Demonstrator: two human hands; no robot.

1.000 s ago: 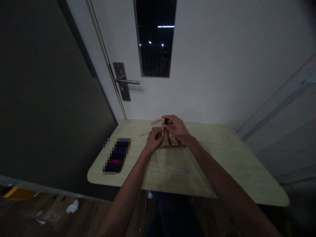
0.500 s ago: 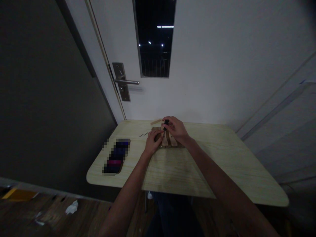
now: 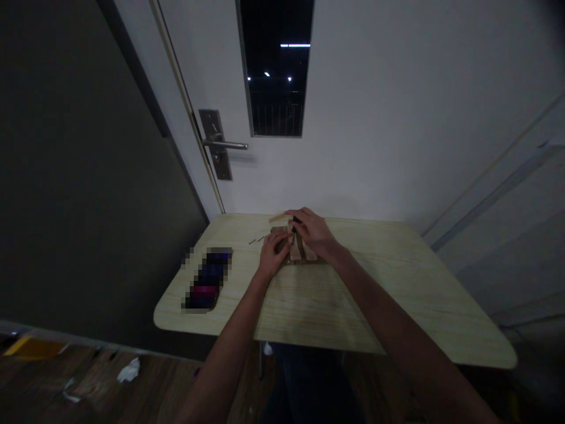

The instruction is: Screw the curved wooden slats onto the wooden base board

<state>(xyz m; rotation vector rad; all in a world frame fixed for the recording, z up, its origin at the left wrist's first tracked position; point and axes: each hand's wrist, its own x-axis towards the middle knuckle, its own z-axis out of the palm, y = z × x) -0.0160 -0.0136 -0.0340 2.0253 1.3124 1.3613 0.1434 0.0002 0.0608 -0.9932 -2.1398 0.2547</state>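
Right hand (image 3: pixel 312 233), gripping black tool (image 3: pixel 295 221); left hand (image 3: pixel 273 252), on board (image 3: pixel 305 257) (wooden)

Pale wood table (image 3: pixel 397 306) — bears brown board (image 3: pixel 321 259), wood strip (image 3: pixel 278 218), small dark pins (image 3: pixel 256 240), dark flat item (image 3: pixel 207 280).

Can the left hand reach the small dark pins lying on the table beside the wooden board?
Probably yes. The left hand rests on the wooden board, and the pins lie close by on its left side, on bare table, with nothing between.
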